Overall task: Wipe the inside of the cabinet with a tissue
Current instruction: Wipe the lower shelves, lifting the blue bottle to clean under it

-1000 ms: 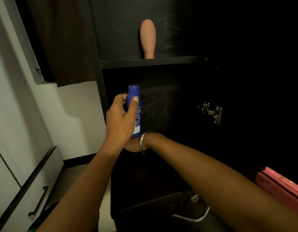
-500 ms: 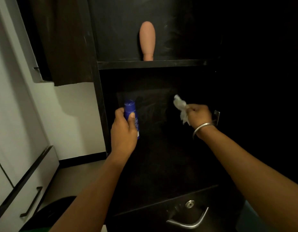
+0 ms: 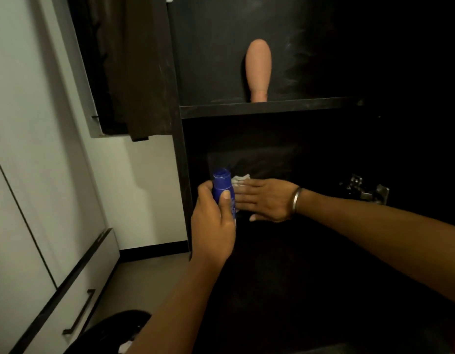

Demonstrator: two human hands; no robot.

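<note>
Drawers (image 3: pixel 75 300) with a dark handle are sitting at the far left, below pale doors. Just right of the cabinet's (image 3: pixel 181 175) left wall, the left hand (image 3: pixel 212 223) is gripping a blue bottle (image 3: pixel 222 190), fingers and thumb curled round it, cap pointing up. Beside it, the right hand (image 3: pixel 266 200) is lying flat with straight fingers, pressing a white tissue (image 3: pixel 240 179) against the dark back panel of the lower compartment; the tissue is peeking out above the fingertips. Above, a tan bottle (image 3: pixel 258 70) is standing inverted on the shelf (image 3: pixel 297 106). A metal hinge (image 3: pixel 366 191) is showing at the right.
</note>
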